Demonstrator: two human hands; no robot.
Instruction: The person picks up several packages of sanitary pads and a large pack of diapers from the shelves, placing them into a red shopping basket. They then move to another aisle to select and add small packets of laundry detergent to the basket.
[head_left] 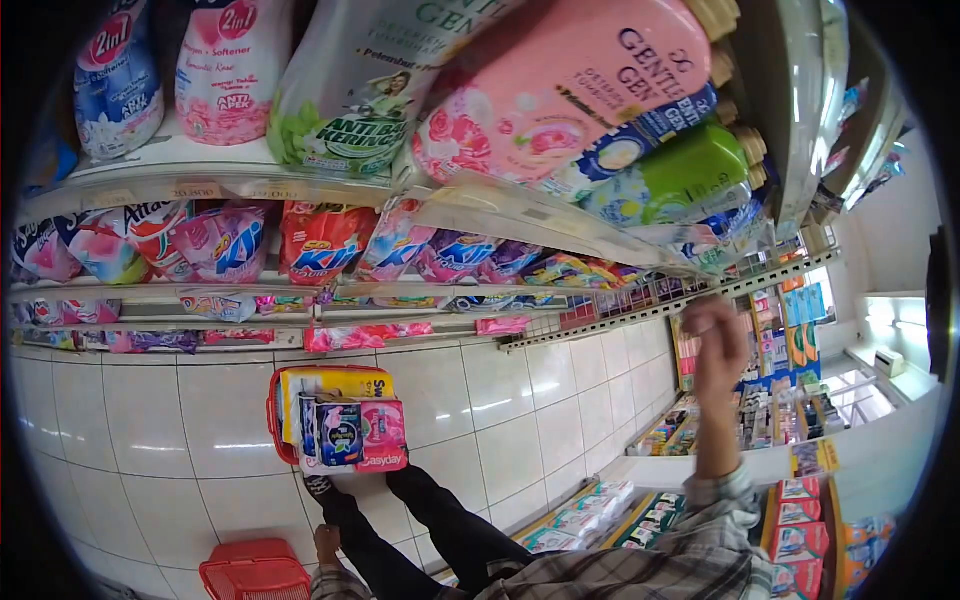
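Observation:
My right hand point(718, 342) is raised in front of the right end of the shelves, at the end of a plaid sleeve. Its fingers look bent but are smeared by motion, and I see no item in it. My left hand point(327, 541) hangs low by my leg, close to a red plastic basket point(255, 572); its fingers are too small to make out. At my feet another red basket point(274, 420) holds a yellow pack point(340, 382), a dark blue pack point(338, 434) and a pink pack point(383, 430).
A shelf point(340, 172) ahead carries large detergent bottles point(560, 90), with colourful pouches point(325, 243) on lower levels. A perforated metal rail point(640, 310) runs along the shelf end. Boxed goods point(800, 540) and further displays point(770, 420) stand right. Tiled floor point(220, 420) lies below.

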